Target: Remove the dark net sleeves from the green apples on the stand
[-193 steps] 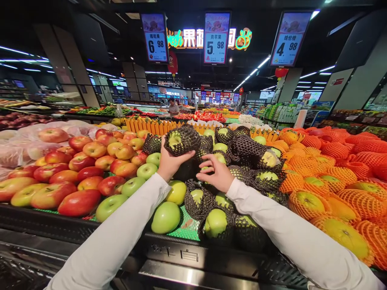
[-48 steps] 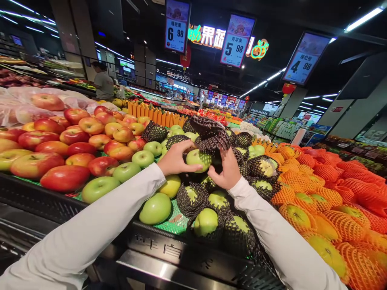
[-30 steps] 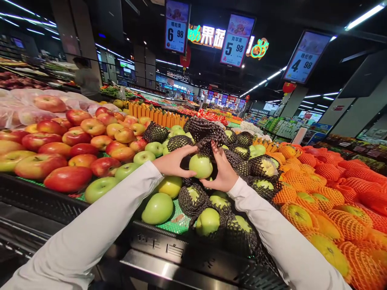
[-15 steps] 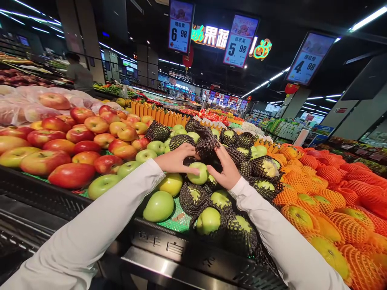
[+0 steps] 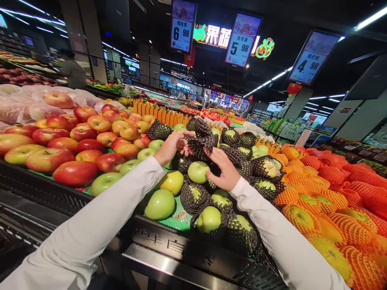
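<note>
Near the middle of the frame, a left hand [image 5: 172, 146] and a right hand [image 5: 225, 168] in white sleeves [image 5: 111, 219] meet at a black net wrap [image 5: 204, 135], which stands up above the pile. The left hand's fingers are bent against the side of the wrap; whether they pinch it cannot be told. The right hand is spread, its fingertips at the wrap's lower edge and its thumb beside a bare green apple [image 5: 198, 172] that sits just below the wrap; it is unclear how firmly those fingertips have hold of the netting. The surface is a sloping display lined with a green mat [image 5: 177, 221], which shows in a small patch at lower centre, behind a black front rail [image 5: 175, 243] with raised characters and, below that, a shiny metal strip [image 5: 165, 264]. Green apples in black nets [image 5: 209, 219] crowd the centre, red and yellow apples [image 5: 75, 173] fill the left, and fruit in orange nets [image 5: 302, 217] and red nets [image 5: 335, 161] covers the right. A low orange picket fence [image 5: 161, 114] runs along the back. Beyond it lies a dark-ceilinged store: three hanging price screens [image 5: 243, 40] across the top, a lit sign [image 5: 214, 35] behind them, a red lantern [image 5: 294, 88] at upper right, strip lights [image 5: 371, 18], and a person in grey [image 5: 75, 73] at upper left.
</note>
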### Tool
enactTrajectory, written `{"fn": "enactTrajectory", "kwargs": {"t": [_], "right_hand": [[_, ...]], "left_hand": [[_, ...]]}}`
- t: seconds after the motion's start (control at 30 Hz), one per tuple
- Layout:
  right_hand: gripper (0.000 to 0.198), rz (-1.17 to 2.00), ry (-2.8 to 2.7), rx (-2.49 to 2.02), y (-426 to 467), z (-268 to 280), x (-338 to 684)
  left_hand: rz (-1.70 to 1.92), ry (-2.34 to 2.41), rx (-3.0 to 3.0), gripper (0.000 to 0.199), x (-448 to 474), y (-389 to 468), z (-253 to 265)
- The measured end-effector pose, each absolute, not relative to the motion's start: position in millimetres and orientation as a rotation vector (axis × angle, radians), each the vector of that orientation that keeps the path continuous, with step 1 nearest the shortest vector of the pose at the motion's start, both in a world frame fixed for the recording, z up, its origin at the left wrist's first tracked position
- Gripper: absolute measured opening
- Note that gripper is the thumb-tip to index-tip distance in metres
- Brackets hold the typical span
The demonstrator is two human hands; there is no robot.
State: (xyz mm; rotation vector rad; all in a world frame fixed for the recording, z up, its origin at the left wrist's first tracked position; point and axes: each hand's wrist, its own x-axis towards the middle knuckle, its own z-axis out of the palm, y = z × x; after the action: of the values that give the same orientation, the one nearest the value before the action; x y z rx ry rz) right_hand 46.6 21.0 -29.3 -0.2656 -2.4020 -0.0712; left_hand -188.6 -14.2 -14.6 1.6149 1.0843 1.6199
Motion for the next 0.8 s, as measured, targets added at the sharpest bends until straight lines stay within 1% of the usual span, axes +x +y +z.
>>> {"fn": "enactTrajectory", "kwargs": {"t": [0.07, 0.17, 0.23, 0.33, 0.43, 0.47, 0.53, 0.6, 0.67, 0.73, 0.8], "right_hand": [[0.062, -0.069, -2.434, -0.227, 20, -29, 46], [0.061, -0.049, -2.458, -0.170, 17, -27, 46], [0.059, -0.047, -2.470, -0.167, 14, -25, 46], [0.046, -0.091, -2.430, -0.237, 9, -21, 44], [0.023, -0.168, -2.257, -0.485, 6, -19, 44], [0.022, -0.188, -2.192, -0.630, 5, -18, 44], [0.025, -0.237, -2.059, -0.949, 5, -16, 47], [0.024, -0.325, -1.937, -1.143, 4, -12, 51], [0.025, -0.410, -1.841, -1.135, 0, -6, 55], [0.025, -0.424, -1.796, -1.000, -6, -2, 56], [0.024, -0.316, -1.813, -0.834, -12, -1, 52]], "left_hand": [[1.600, 0.988, 1.474, 0.046, -189, -12, -15], [1.615, 0.973, 1.384, 0.047, -188, -12, -15], [1.561, 0.950, 1.417, 0.052, -187, -12, -15], [1.530, 0.902, 1.513, 0.059, -187, -13, -16], [1.616, 0.900, 1.571, 0.063, -189, -13, -16], [1.624, 0.920, 1.582, 0.065, -190, -13, -16], [1.592, 0.974, 1.601, 0.066, -191, -12, -17], [1.549, 1.004, 1.625, 0.060, -191, -13, -18], [1.521, 1.020, 1.678, 0.055, -189, -15, -19], [1.493, 1.068, 1.741, 0.060, -186, -19, -18], [1.480, 1.095, 1.789, 0.067, -182, -24, -15]]}}
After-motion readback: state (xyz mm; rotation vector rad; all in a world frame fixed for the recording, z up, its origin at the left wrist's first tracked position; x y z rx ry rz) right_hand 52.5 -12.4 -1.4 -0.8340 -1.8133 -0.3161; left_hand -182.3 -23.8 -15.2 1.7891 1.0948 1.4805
